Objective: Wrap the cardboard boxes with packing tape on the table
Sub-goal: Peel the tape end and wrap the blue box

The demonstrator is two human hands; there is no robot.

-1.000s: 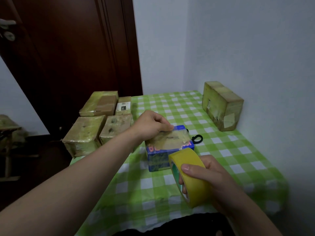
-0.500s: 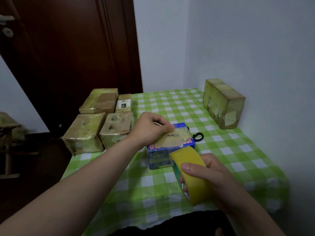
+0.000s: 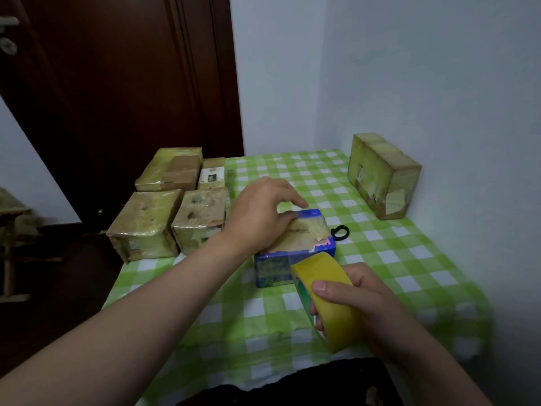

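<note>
Your right grip [image 3: 360, 303] is clasped round the yellow tape roll [image 3: 325, 276], hiding its far side. Your left grip [image 3: 263, 215] lies relaxed, fingers pressing the taped top of the blue box [image 3: 275, 268] mid-tabletop [image 3: 395, 247] (lettering unreadable).

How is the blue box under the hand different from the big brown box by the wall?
The small blue printed cardboard box has yellowish tape mainly on its top; the larger brown cardboard box looks taped all over. The blue box lies flat mid-table under the left hand; the brown box stands on its side near the wall, untouched. Both are rectangular and sit on the green checked tablecloth.
</note>
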